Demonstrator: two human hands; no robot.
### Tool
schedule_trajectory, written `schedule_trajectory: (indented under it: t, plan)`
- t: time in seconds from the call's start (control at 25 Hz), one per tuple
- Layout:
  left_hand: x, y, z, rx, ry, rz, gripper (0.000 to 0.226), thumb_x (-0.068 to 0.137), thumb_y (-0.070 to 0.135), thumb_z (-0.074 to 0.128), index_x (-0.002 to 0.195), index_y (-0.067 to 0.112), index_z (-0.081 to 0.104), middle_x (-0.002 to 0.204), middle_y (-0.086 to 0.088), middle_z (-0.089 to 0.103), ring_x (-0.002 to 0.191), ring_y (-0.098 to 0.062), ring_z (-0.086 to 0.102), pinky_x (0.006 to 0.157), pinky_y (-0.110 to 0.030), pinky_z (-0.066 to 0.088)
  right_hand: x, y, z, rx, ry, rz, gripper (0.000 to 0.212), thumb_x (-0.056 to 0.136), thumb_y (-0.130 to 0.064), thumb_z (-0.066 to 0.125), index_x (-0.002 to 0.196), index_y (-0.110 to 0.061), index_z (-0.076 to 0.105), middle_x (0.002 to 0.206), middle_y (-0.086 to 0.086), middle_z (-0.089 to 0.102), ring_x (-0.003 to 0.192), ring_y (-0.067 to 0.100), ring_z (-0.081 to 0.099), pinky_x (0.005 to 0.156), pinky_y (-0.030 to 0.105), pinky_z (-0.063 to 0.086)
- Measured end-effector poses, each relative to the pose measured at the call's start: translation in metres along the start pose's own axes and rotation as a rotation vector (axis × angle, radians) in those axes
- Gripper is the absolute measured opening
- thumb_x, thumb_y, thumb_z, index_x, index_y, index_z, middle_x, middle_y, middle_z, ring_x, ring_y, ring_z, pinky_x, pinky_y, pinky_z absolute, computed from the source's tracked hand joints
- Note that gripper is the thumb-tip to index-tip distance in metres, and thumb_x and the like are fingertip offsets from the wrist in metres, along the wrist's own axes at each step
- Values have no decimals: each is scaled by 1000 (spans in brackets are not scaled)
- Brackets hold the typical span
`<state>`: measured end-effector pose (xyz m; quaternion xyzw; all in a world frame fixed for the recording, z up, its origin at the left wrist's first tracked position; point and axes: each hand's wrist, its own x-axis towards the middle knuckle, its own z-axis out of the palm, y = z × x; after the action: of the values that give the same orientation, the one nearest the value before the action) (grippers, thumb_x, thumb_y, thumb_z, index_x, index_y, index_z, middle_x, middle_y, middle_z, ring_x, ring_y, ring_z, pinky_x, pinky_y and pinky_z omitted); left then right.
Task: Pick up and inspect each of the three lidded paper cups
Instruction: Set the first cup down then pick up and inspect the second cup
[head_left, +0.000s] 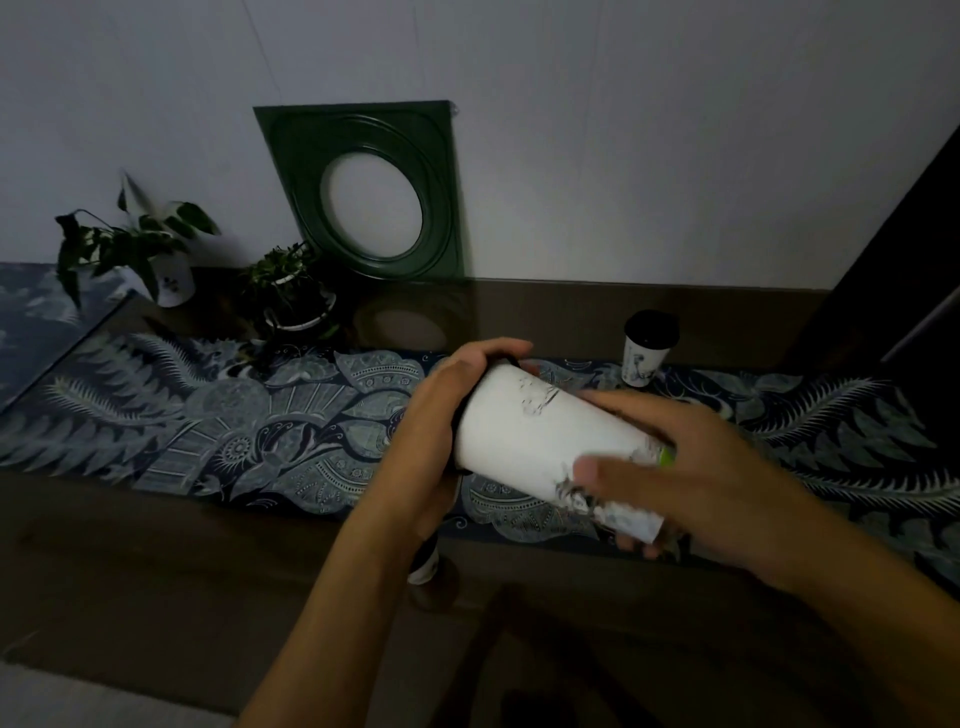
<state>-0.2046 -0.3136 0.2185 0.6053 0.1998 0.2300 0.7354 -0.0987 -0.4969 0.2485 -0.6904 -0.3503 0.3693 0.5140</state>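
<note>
Head camera view: a white paper cup (545, 441) is held up in the middle of the frame, above the counter (156, 545). It is tipped over on its side. Its long line runs from the upper left down to the lower right. The black lid end points to the upper left, and the bottom end points to the lower right.

The left hand (457, 410) is wrapped around the lid end, with its fingers curled over the top edge. The right hand (675, 467) holds the bottom end, with the thumb pressed flat on the side and the other fingers under the cup. So both hands are closed on this one cup, one at each end.

A second cup (649, 348) with a black lid stands upright on the patterned cloth (260, 415), in the upper right of the frame. It is well apart from both hands, and the right hand is nearer to it.

A third cup (426, 564) peeks out low down, just under the left wrist. Most of it is hidden. The left hand is nearer to that one.
</note>
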Motion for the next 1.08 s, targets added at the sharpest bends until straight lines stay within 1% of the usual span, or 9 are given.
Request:
schedule_trajectory:
  t: [0.16, 0.28, 0.4, 0.52, 0.64, 0.76, 0.88, 0.96, 1.08]
  plan:
    - [0, 0, 1, -14, 43, -11, 39, 94, 37, 45, 107, 16, 74, 112, -14, 75, 103, -38, 69, 81, -47, 51, 1, -1, 1, 384, -123, 252, 34, 71, -52, 74, 99, -32, 74, 90, 11, 77, 57, 24, 70, 45, 28, 54]
    - [2, 0, 4, 51, 105, -114, 35, 85, 42, 50, 94, 24, 79, 109, -8, 76, 99, -36, 68, 76, -44, 49, -2, 3, 1, -347, -12, -62, 61, 66, -69, 68, 123, -65, 45, 112, -25, 65, 75, 2, 68, 57, 23, 56]
    - [2, -1, 4, 42, 105, -169, 34, 83, 47, 52, 90, 28, 80, 104, 1, 78, 100, -30, 69, 76, -43, 51, -3, 12, 5, -940, 118, -304, 90, 64, -78, 52, 144, -54, 17, 122, -29, 50, 88, -2, 55, 74, 26, 52]
    - [1, -3, -1, 13, 36, -87, 40, 94, 46, 47, 110, 26, 77, 116, -9, 75, 111, -42, 67, 84, -58, 54, -2, 7, 4, -471, 51, -133, 86, 62, -69, 69, 139, -52, 37, 108, -20, 68, 81, 6, 69, 66, 26, 60]
    - [1, -5, -3, -25, -18, 8, 40, 99, 43, 42, 115, 22, 72, 119, -13, 73, 103, -35, 69, 79, -52, 54, 2, 1, -1, 293, -56, 169, 45, 65, -52, 80, 107, -38, 72, 93, 4, 77, 60, 22, 71, 48, 27, 56]
    - [3, -6, 1, -3, 45, -40, 36, 92, 43, 48, 101, 24, 77, 115, -14, 73, 98, -29, 68, 75, -43, 54, 1, 3, 3, 440, -124, 312, 41, 71, -53, 79, 101, -26, 75, 85, 11, 76, 54, 25, 67, 45, 29, 54]
    - [6, -9, 2, 19, 85, -150, 33, 85, 45, 52, 87, 28, 79, 97, 0, 77, 87, -21, 70, 66, -35, 53, -2, 7, 1, -273, 12, -45, 62, 69, -74, 65, 126, -62, 45, 110, -22, 67, 82, 8, 70, 62, 24, 59]
    - [7, -11, 2, 1, 65, -201, 33, 88, 47, 53, 88, 28, 79, 92, 3, 78, 81, -17, 71, 62, -32, 52, -2, 17, -1, -990, 115, -419, 76, 71, -70, 54, 141, -49, 32, 123, -17, 56, 91, 9, 66, 64, 25, 59]
    - [9, -12, 3, -7, 33, -173, 37, 93, 49, 49, 96, 27, 79, 99, 1, 78, 88, -19, 72, 66, -35, 54, -4, 21, 0, -1082, 184, -538, 82, 72, -64, 53, 145, -33, 35, 123, -5, 59, 89, 12, 66, 61, 30, 60]
